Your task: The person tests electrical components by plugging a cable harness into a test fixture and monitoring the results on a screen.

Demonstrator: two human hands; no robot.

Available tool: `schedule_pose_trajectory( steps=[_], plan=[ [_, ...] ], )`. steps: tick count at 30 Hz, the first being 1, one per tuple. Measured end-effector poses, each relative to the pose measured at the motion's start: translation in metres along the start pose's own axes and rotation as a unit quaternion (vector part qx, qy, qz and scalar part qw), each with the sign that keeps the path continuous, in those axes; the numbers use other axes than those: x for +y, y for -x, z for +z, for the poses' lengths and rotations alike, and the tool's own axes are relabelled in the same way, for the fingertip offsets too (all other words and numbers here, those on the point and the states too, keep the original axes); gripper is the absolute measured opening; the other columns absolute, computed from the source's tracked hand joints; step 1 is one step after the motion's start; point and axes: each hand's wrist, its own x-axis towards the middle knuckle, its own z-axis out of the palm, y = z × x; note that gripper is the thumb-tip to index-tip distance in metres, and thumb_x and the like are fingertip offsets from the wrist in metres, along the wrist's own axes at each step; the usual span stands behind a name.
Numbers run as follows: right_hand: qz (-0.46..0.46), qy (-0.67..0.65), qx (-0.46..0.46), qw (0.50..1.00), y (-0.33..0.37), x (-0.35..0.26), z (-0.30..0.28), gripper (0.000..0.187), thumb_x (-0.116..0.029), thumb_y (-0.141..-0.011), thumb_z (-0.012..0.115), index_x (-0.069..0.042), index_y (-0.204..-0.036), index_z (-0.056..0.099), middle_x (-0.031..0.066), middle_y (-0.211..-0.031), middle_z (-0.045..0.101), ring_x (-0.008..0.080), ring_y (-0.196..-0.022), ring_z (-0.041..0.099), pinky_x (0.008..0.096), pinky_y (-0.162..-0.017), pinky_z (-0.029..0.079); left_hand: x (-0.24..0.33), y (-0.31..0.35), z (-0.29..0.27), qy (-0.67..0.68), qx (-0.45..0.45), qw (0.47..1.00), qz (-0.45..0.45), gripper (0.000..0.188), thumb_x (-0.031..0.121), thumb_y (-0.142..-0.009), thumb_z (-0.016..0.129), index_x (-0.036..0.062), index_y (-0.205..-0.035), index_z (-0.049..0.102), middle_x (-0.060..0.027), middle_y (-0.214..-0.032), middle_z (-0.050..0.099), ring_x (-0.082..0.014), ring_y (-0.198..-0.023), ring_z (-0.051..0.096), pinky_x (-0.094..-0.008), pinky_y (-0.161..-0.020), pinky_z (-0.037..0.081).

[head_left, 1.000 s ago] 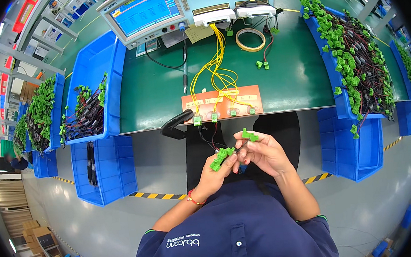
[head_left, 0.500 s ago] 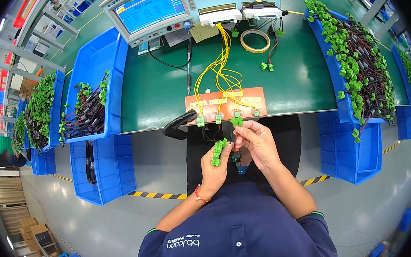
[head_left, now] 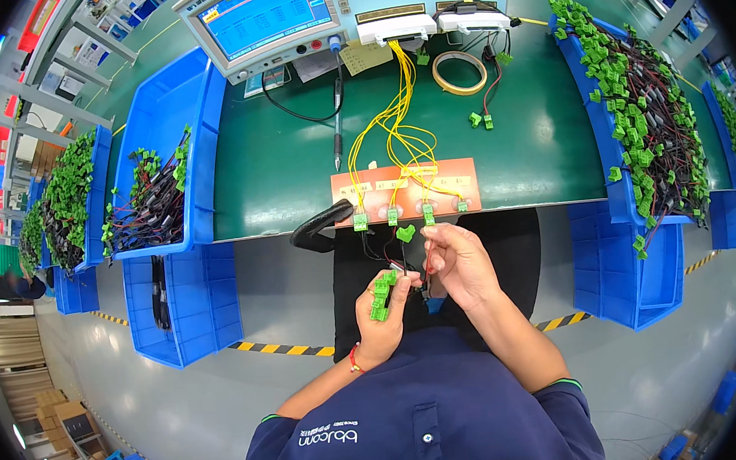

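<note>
My left hand (head_left: 381, 324) is closed around several green terminal connectors (head_left: 381, 295), bunched at its thumb and forefinger. My right hand (head_left: 468, 265) pinches a green wired connector at the row of sockets, its fingertips just below the green socket (head_left: 428, 214); a red wire runs down from the pinch. Between the hands, a loose green connector (head_left: 405, 234) hangs in front of the orange test board (head_left: 347, 182). Dark and red wires trail down from other connectors on the board's near edge. Fingers partly hide the pinched connector.
Yellow wires (head_left: 403, 80) link the board to the tester (head_left: 269, 21). A black handle-like piece (head_left: 309, 229) juts from the table edge. A pen (head_left: 338, 128) and a tape roll (head_left: 459, 73) lie on the green table. Blue bins (head_left: 216, 147) of wired connectors flank both sides.
My right hand has brought a connector up to the socket. The loose green connector now shows left of its fingertips. My left hand has shifted slightly down and left with its bunch.
</note>
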Motion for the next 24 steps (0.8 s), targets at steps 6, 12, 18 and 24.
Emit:
schedule_pose_trajectory(
  steps=[6, 12, 18, 24],
  plan=[
    [0.014, -0.06, -0.03, 0.998, -0.003, 0.0, -0.004, 0.016, -0.015, -0.092, 0.065, 0.001, -0.095, 0.069, 0.0027, -0.078, 0.065, 0.008, -0.06, 0.056, 0.0242, -0.061, 0.048, -0.004, 0.001, 0.003, -0.064, -0.031, 0.994, 0.086, 0.016, 0.006, -0.099, 0.056, -0.0061, -0.1, 0.066, -0.0072, -0.092, 0.063, -0.0122, -0.081, 0.062, -0.024, -0.074, 0.05],
    [-0.237, 0.324, -0.016, 0.916, 0.034, -0.006, -0.014, 0.014, -0.008, -0.094, 0.063, 0.002, -0.103, 0.067, 0.0017, -0.091, 0.061, 0.0067, -0.073, 0.059, 0.0213, -0.069, 0.048, -0.008, -0.002, 0.006, -0.068, -0.03, 0.995, 0.069, 0.011, 0.002, -0.095, 0.06, -0.0053, -0.098, 0.068, -0.0089, -0.092, 0.065, -0.0157, -0.082, 0.065, -0.0269, -0.074, 0.052],
    [-0.246, 0.366, 0.007, 0.898, 0.038, -0.003, -0.004, 0.017, -0.007, -0.094, 0.063, 0.001, -0.109, 0.066, 0.002, -0.088, 0.064, 0.005, -0.072, 0.058, 0.0203, -0.064, 0.047, -0.008, -0.009, 0.016, -0.192, -0.114, 0.964, 0.144, 0.015, -0.005, -0.087, 0.064, -0.0039, -0.101, 0.068, -0.012, -0.091, 0.066, -0.0229, -0.077, 0.066, -0.03, -0.07, 0.052],
    [-0.125, 0.269, -0.011, 0.955, 0.035, -0.019, -0.004, 0.025, -0.017, -0.099, 0.056, 0.0, -0.116, 0.063, 0.0048, -0.089, 0.067, 0.0067, -0.078, 0.059, 0.0216, -0.068, 0.048, -0.004, -0.011, 0.021, -0.195, -0.105, 0.97, 0.103, 0.014, -0.002, -0.088, 0.063, -0.0033, -0.101, 0.068, -0.0118, -0.09, 0.066, -0.0234, -0.078, 0.066, -0.0303, -0.072, 0.052]
  ],
)
